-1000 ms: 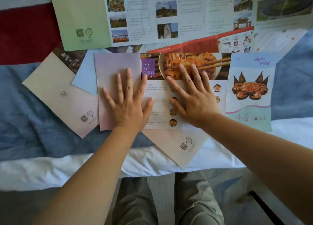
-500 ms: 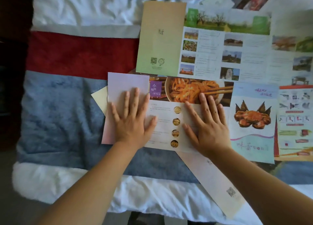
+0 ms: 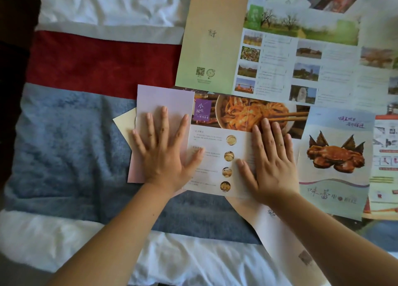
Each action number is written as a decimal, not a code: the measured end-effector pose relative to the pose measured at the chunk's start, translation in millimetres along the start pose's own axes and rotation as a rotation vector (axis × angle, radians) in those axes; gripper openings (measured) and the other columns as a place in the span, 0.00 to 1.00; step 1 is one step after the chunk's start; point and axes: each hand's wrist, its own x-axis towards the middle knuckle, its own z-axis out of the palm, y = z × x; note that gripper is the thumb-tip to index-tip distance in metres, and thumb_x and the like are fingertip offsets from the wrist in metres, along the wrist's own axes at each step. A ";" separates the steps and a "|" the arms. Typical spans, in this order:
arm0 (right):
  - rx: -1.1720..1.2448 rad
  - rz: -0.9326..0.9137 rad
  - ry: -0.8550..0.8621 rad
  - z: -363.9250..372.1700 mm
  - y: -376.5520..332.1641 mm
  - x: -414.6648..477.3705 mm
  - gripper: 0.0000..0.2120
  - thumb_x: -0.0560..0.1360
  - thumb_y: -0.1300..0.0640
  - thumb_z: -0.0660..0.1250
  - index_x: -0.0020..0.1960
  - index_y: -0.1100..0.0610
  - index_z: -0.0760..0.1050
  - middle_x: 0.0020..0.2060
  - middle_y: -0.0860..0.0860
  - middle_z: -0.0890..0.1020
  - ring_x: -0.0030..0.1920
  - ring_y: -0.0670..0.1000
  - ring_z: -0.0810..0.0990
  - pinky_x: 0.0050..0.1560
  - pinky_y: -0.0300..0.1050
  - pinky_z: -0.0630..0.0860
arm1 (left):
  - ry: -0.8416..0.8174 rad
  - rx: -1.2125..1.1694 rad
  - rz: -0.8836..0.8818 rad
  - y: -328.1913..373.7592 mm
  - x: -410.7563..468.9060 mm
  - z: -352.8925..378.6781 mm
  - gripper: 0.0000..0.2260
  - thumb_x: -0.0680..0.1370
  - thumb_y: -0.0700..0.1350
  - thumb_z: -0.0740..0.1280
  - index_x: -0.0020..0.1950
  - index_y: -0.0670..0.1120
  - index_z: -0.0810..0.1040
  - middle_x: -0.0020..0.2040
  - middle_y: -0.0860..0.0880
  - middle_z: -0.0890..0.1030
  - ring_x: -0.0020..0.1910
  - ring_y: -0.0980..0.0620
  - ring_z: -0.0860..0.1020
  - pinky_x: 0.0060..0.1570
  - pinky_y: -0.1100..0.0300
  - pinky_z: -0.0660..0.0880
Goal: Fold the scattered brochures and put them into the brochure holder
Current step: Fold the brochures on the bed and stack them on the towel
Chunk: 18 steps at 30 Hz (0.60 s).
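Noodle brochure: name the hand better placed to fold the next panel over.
Right, probably. The right hand lies flat on the open side of the noodle brochure; the left hand presses the lilac panel flat and can pin it.

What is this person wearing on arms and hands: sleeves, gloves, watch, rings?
Nothing worn shows. The left hand and right hand are gloveless, nails apparently unpainted. The left forearm and right forearm are bare to the frame edge: no sleeves, watch or bracelet. A tiny dark mark on one right finger is too small to identify.
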 end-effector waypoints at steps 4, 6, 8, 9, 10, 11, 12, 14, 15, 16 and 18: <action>0.027 -0.001 0.019 5.4 1.6 1.6 0.40 0.81 0.33 0.50 0.84 0.57 0.49 0.84 0.54 0.47 0.83 0.57 0.45 0.82 0.60 0.45 | 0.009 0.019 0.007 -0.5 0.6 4.3 0.38 0.76 0.75 0.49 0.83 0.61 0.52 0.85 0.48 0.47 0.82 0.37 0.46 0.73 0.26 0.45; 0.033 0.000 0.015 5.8 2.0 3.6 0.40 0.81 0.33 0.50 0.84 0.56 0.48 0.84 0.54 0.47 0.83 0.57 0.45 0.82 0.59 0.45 | 0.000 0.023 -0.005 -0.2 2.0 3.8 0.38 0.76 0.75 0.48 0.83 0.61 0.52 0.85 0.48 0.47 0.82 0.37 0.46 0.73 0.26 0.46; 0.040 -0.003 -0.002 4.3 1.3 2.7 0.40 0.81 0.33 0.50 0.85 0.56 0.48 0.84 0.54 0.47 0.83 0.56 0.44 0.82 0.60 0.45 | -0.007 0.020 -0.012 1.5 0.9 2.8 0.37 0.76 0.75 0.47 0.83 0.61 0.52 0.85 0.49 0.47 0.82 0.37 0.46 0.74 0.27 0.46; 0.041 -0.003 -0.008 3.8 1.1 2.6 0.40 0.82 0.33 0.49 0.85 0.56 0.47 0.84 0.54 0.46 0.83 0.56 0.43 0.82 0.59 0.45 | -0.010 0.019 -0.015 2.2 0.8 2.8 0.37 0.76 0.75 0.47 0.83 0.61 0.52 0.85 0.49 0.47 0.82 0.37 0.46 0.74 0.27 0.46; 0.037 0.001 -0.015 3.2 1.2 3.6 0.40 0.82 0.33 0.49 0.85 0.56 0.47 0.84 0.54 0.46 0.83 0.56 0.42 0.82 0.59 0.45 | -0.011 0.022 -0.018 2.7 2.5 3.3 0.37 0.76 0.75 0.47 0.83 0.61 0.52 0.85 0.49 0.47 0.82 0.37 0.46 0.74 0.27 0.46; 0.034 -0.005 -0.024 2.2 0.6 1.9 0.40 0.82 0.32 0.48 0.85 0.56 0.46 0.84 0.54 0.46 0.83 0.55 0.41 0.82 0.59 0.44 | -0.007 0.031 -0.026 3.0 0.2 2.8 0.37 0.76 0.75 0.47 0.83 0.61 0.52 0.85 0.49 0.47 0.82 0.37 0.46 0.74 0.27 0.45; 0.034 -0.011 -0.032 1.1 -0.2 0.2 0.40 0.82 0.32 0.47 0.85 0.56 0.46 0.84 0.54 0.45 0.83 0.54 0.40 0.82 0.58 0.44 | -0.004 0.039 -0.033 3.3 -1.8 2.2 0.37 0.76 0.75 0.47 0.83 0.62 0.52 0.85 0.48 0.47 0.82 0.37 0.46 0.74 0.27 0.45; 0.040 0.002 -0.041 -1.3 -0.2 4.5 0.40 0.82 0.32 0.46 0.85 0.55 0.45 0.84 0.53 0.45 0.83 0.54 0.40 0.82 0.57 0.43 | -0.016 0.038 -0.036 3.3 4.3 2.5 0.36 0.76 0.75 0.47 0.83 0.62 0.51 0.85 0.49 0.47 0.82 0.37 0.46 0.74 0.27 0.45; 0.041 0.002 -0.040 -2.2 -1.0 4.1 0.40 0.82 0.32 0.46 0.85 0.55 0.45 0.84 0.53 0.45 0.83 0.54 0.40 0.82 0.57 0.43 | -0.022 0.039 -0.041 3.3 4.4 2.1 0.36 0.76 0.75 0.47 0.82 0.63 0.51 0.85 0.49 0.47 0.82 0.37 0.46 0.74 0.27 0.44; 0.045 0.000 -0.037 -2.7 -1.9 1.8 0.40 0.82 0.32 0.45 0.85 0.56 0.45 0.84 0.53 0.45 0.83 0.54 0.40 0.82 0.57 0.43 | -0.029 0.039 -0.044 2.9 2.8 1.8 0.36 0.76 0.75 0.47 0.82 0.63 0.50 0.85 0.49 0.47 0.82 0.37 0.45 0.74 0.27 0.44; 0.047 0.002 -0.026 -3.3 -1.1 -0.9 0.40 0.82 0.32 0.45 0.85 0.56 0.45 0.84 0.53 0.45 0.83 0.53 0.40 0.82 0.56 0.43 | -0.041 0.034 -0.044 2.2 1.1 1.5 0.36 0.76 0.75 0.46 0.82 0.64 0.48 0.85 0.50 0.46 0.82 0.38 0.45 0.74 0.27 0.44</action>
